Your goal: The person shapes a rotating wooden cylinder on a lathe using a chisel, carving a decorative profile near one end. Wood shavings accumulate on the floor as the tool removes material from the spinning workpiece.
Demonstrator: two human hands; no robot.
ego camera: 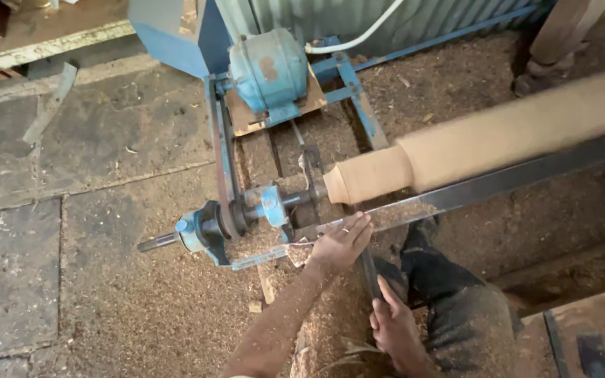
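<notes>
A long pale wooden cylinder [498,133] lies across a lathe, blurred, its left end narrowed toward the blue spindle head [246,213]. My left hand [341,245] lies on the dark metal rest bar [512,180] just below that narrow end, fingers together, a ring on one finger, pressing the front of a dark turning tool [369,273]. My right hand [393,325] grips the tool's rear end close to my knee. The tool's tip is hidden under my left hand.
A blue motor [267,70] sits behind the lathe, with a belt [227,168] running to the spindle. Sawdust covers the ground and frame. My leg in dark trousers [456,308] is below the bar. Stone slabs [71,210] lie left, a wooden plank [582,329] lower right.
</notes>
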